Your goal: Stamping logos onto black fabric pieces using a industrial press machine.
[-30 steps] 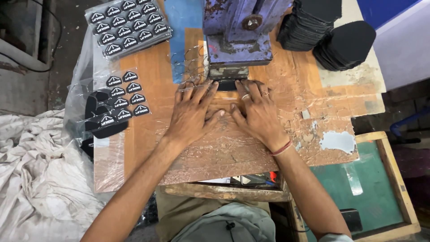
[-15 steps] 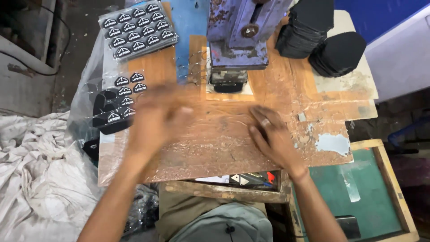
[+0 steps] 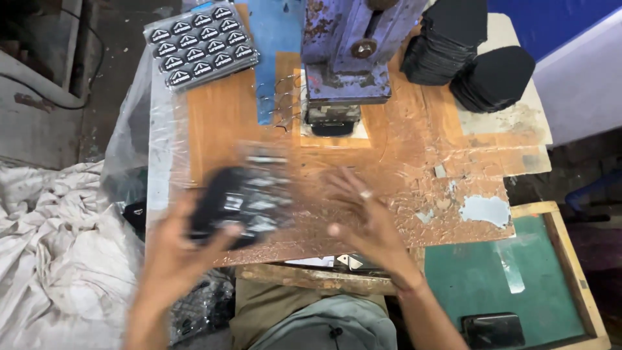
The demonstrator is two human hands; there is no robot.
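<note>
Press [image 3: 343,71] beyond hands [image 3: 363,220], patches [image 3: 243,198]

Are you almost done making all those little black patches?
Some look done: a sheet of printed black patches lies at the bench's far left. In hand: the left hand lifts another blurred sheet of patches, the right hand open beside it. Left: stacks of plain black pieces wait beside the blue press.

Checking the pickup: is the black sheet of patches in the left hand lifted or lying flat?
Lifted: the left hand holds the blurred black sheet tilted above the table.
</note>
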